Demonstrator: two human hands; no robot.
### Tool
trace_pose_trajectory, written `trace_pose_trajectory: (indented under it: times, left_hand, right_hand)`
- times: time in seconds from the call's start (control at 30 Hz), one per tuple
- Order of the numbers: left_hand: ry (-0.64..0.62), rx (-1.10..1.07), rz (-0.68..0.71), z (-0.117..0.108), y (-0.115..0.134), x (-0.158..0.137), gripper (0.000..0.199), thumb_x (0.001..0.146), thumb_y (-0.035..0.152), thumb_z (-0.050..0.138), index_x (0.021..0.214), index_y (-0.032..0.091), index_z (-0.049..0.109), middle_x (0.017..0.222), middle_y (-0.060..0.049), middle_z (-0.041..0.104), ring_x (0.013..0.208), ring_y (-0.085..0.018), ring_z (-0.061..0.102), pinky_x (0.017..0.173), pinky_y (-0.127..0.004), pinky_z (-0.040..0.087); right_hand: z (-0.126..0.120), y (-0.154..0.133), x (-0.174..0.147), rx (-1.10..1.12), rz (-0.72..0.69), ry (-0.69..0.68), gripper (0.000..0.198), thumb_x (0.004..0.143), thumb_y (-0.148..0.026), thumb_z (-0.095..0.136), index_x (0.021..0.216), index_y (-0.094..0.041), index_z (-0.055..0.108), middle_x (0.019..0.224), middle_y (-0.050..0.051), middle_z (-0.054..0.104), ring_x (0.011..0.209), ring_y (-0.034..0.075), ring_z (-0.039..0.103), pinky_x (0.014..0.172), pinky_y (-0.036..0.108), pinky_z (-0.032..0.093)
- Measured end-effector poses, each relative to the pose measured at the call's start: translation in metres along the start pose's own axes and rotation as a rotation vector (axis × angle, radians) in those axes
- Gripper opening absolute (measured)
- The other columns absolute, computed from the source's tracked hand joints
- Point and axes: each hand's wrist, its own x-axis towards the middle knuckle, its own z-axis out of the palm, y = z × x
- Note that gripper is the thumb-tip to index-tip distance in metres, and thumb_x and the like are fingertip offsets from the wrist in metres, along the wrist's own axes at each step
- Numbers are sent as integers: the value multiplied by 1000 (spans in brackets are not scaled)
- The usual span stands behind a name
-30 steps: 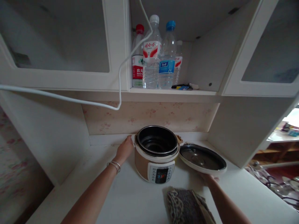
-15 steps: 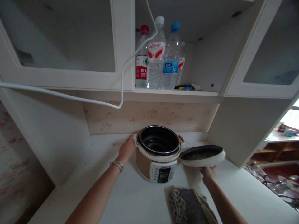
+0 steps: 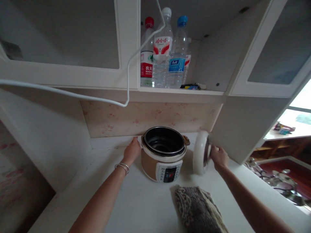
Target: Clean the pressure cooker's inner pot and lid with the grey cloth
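An electric pressure cooker with a tan body and a front control panel stands on the white counter, its dark inner pot uncovered. My left hand is closed around the white side handle at the cooker's left. To the right of the cooker, my right hand grips the handle of the round white lid. The lid is tilted on edge above the counter, slightly blurred, its handle side facing right. A folded patterned grey-brown cloth lies in front of the cooker.
Overhead, a white cabinet shelf holds several plastic bottles and small dark items. A white cable hangs across the left side. The counter is bounded by side panels. Shiny metal items are at the far right.
My right hand has turned the lid from nearly flat, underside up, to standing on edge, and raised it slightly. The left hand stays on the cooker's handle. The view has tilted a little.
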Motion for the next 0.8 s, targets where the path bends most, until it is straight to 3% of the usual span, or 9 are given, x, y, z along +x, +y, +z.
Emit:
trace_pose_trajectory:
  times: [0.07, 0.2, 0.4, 0.6, 0.8]
  left_hand:
    - [3, -7, 5, 0, 0, 0, 42, 100, 22, 27, 137, 19, 45, 127, -19, 66, 112, -29, 66, 88, -37, 47]
    - [6, -12, 4, 1, -1, 1, 42, 100, 23, 27, 137, 18, 46, 125, -20, 67, 109, -30, 67, 86, -37, 47]
    - [6, -6, 8, 2, -3, 1, 44, 100, 24, 26, 139, 17, 45, 125, -20, 67, 109, -32, 68, 85, -39, 47]
    - [15, 6, -1, 1, -4, -1, 44, 100, 26, 25, 140, 21, 44, 125, -17, 68, 109, -31, 68, 84, -38, 48]
    - [12, 20, -30, -1, -2, -4, 43, 100, 27, 25, 137, 21, 47, 120, -17, 70, 106, -31, 69, 83, -39, 48]
  right_hand:
    - [-15, -20, 14, -63, -50, -6, 56, 88, -54, 35, 103, -14, 72, 87, 19, 73, 82, 35, 69, 70, 44, 49]
    - [-46, -70, 35, -108, -256, -44, 51, 89, -59, 42, 107, -22, 72, 100, 14, 75, 95, 32, 68, 81, 40, 47]
    - [-66, -159, 32, -212, -841, -11, 40, 96, -48, 39, 107, -23, 69, 106, 8, 73, 92, 25, 68, 76, 32, 45]
    - [-42, -236, 1, -376, -1182, -225, 42, 100, -45, 34, 112, -20, 65, 107, 10, 72, 90, 22, 67, 72, 29, 41]
    - [-2, -268, -18, -381, -1301, -326, 41, 99, -46, 36, 102, -19, 67, 102, 10, 72, 89, 22, 67, 73, 29, 40]
